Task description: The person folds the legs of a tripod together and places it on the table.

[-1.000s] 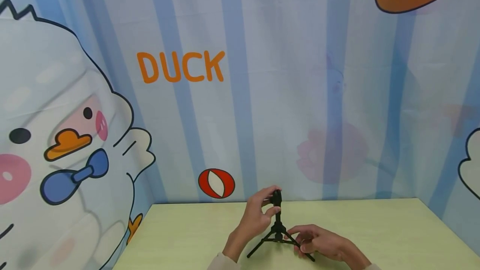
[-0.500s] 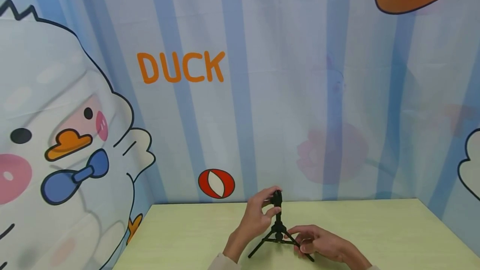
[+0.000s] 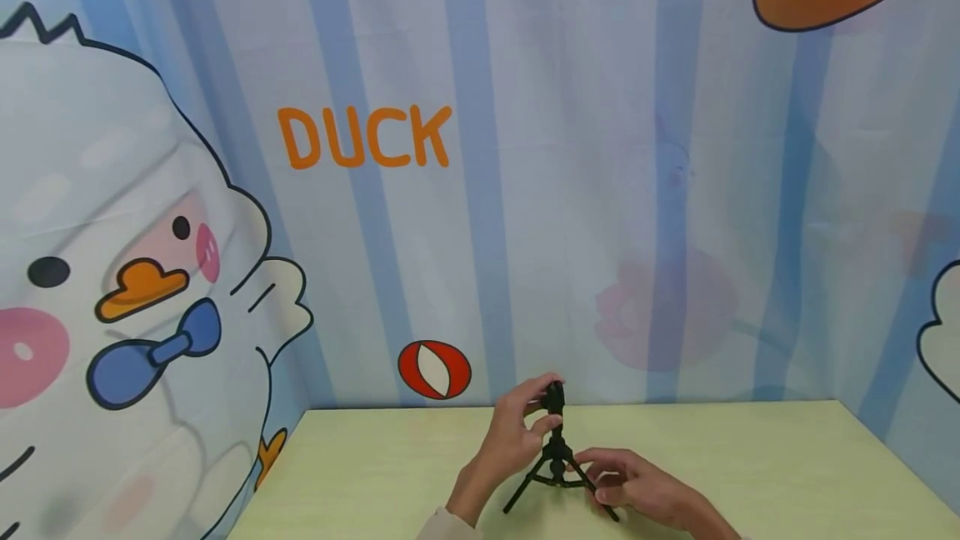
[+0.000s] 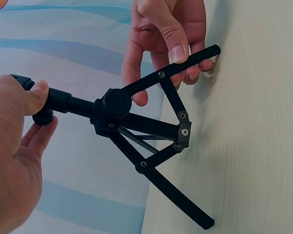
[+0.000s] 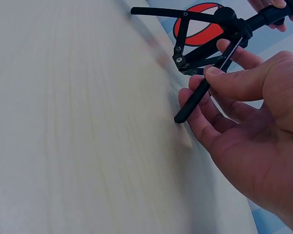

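A small black tripod with jointed legs and a slim central column stands nearly upright at the lower centre of the head view, its lower part over the pale yellow-green, faintly wood-grained table. Two of its legs spread toward the lower left and lower right, with hinged braces linking them to the foot of the column. A round black knob sits where the legs meet, at the centre of the left wrist view. Whether every leg tip touches the table, I cannot tell.

The left hand, coming from the bottom of the head view, grips the tripod's top, fingers at the head and thumb against the upper column. The right hand, entering from the lower right, pinches the tripod's right-side leg between thumb and fingers; in the right wrist view the thumb lies along that leg. A light beige sleeve shows at the left wrist.

Behind the table hangs a pale blue fabric backdrop with darker blue stripes. It bears a large white cartoon duck at left, orange lettering reading "DUCK" at upper left of centre, and a red-and-white ball print low near the centre.
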`<state>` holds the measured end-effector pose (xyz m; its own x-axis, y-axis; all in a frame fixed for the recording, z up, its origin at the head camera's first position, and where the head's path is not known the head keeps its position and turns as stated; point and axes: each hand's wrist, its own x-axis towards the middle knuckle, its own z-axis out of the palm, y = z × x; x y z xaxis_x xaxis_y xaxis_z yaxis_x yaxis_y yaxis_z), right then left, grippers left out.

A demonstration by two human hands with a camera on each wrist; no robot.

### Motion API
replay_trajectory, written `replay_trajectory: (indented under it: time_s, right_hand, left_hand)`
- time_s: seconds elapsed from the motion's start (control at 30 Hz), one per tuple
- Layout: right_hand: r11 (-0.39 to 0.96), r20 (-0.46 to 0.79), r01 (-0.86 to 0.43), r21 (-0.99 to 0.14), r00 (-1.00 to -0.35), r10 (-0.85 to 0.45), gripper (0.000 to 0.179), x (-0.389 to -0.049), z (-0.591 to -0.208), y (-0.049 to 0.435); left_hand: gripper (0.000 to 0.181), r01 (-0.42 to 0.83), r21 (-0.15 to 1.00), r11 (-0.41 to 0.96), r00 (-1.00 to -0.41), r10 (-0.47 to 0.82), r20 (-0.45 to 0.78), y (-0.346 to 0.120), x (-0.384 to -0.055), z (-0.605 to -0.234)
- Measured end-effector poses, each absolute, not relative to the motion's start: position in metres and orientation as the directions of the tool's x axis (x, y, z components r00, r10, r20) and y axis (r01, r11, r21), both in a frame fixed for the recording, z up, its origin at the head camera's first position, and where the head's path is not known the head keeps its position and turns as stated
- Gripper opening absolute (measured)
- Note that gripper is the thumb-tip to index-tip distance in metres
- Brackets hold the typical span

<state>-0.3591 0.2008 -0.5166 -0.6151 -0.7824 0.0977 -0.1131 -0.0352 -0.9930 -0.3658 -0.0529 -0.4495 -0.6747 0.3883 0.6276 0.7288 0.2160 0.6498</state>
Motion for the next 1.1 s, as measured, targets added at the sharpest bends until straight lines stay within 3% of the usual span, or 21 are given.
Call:
replay_trajectory:
  time_s: [0.27, 1.1]
  right_hand:
    - [0.028, 0.099, -0.167, -0.986, -0.705, -0.702, 0.046, -0.358, -0.514, 0.194]
    - [-0.058, 0.247, -0.267, -0.962, -0.757, -0.605, 0.043, -0.359, -0.525, 0.179]
  left_hand:
    - [0.056, 0.732, 0.644, 0.22, -0.672, 0.385, 0.632, -0.053, -0.365, -0.448]
    - [0.057, 0.727, 0.656, 0.2, -0.677, 0.364, 0.64, -0.052, -0.365, -0.447]
